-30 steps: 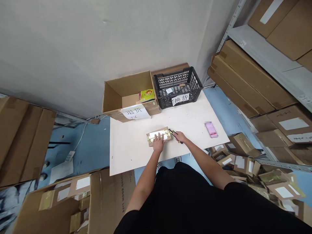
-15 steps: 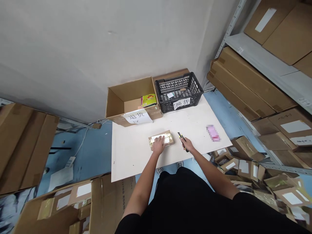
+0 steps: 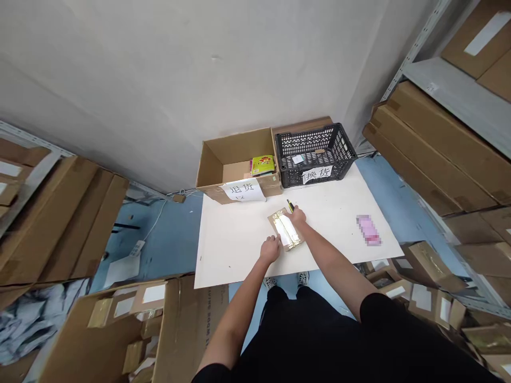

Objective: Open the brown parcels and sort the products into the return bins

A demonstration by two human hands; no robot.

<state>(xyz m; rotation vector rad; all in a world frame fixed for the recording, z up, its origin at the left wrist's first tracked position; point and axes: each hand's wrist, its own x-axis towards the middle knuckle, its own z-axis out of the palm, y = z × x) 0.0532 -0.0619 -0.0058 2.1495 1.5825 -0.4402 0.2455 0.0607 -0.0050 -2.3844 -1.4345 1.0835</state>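
A small taped cardboard box (image 3: pixel 286 230) with a white label lies slantwise on the white table (image 3: pixel 231 239). My left hand (image 3: pixel 271 248) is at its near left side, fingers closed against the edge. At the far right corner of the box is my right hand (image 3: pixel 297 215), wrapped round a black and yellow utility knife (image 3: pixel 290 205). The knife points away from me, and most of its handle is hidden by the hand.
Behind stand an open cardboard box (image 3: pixel 215 165) with colourful packets and a black plastic crate (image 3: pixel 315 154), both with paper signs. A pixelated pink item (image 3: pixel 369 230) lies at the table's right. Shelving (image 3: pixel 459 85) and piled parcels (image 3: pixel 423 266) flank the right side.
The taped box has turned from lying crosswise to pointing away from me. My right hand has come over to the box with the knife; my left hand has slid from its top to its side.
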